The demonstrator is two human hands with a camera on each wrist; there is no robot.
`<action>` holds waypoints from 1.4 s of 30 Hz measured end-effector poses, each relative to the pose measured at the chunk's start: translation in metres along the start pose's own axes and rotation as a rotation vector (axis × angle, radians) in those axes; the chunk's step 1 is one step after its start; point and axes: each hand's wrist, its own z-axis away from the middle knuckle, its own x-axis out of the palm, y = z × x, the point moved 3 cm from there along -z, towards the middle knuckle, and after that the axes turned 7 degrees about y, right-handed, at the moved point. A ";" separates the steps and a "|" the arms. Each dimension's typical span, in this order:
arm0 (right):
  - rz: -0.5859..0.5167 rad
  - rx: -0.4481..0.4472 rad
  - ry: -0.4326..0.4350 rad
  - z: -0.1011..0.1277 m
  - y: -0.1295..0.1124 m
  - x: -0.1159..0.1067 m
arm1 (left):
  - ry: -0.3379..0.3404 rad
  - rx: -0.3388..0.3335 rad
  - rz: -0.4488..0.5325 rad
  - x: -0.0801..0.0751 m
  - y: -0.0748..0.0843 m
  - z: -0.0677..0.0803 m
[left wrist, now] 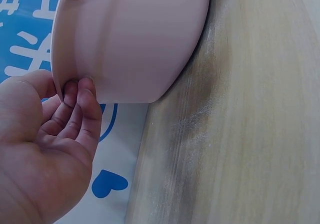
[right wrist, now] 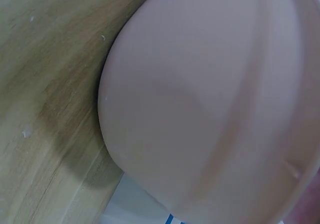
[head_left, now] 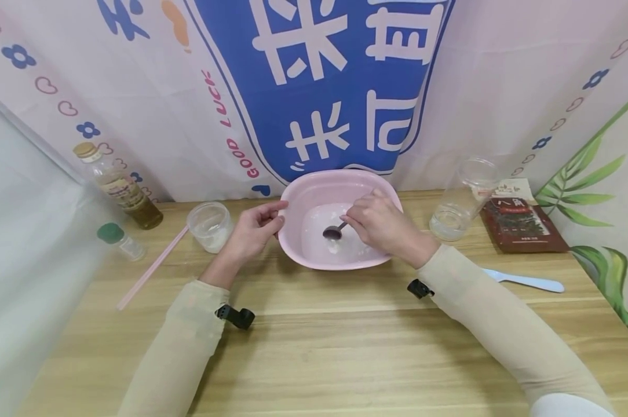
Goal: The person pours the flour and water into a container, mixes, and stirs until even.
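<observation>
While gripped, spoon [head_left: 335, 231] seemingly bowl-down, handle toward right hand [head_left: 379, 223].

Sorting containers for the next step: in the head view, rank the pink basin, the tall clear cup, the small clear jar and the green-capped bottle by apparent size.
1. Pink basin
2. Tall clear cup
3. Small clear jar
4. Green-capped bottle

The cup stands farther back than the jar, so its lead is safe.
</observation>
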 end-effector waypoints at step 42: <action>-0.192 -0.029 0.034 0.025 0.007 -0.008 | 0.030 -0.012 0.000 0.001 -0.004 0.000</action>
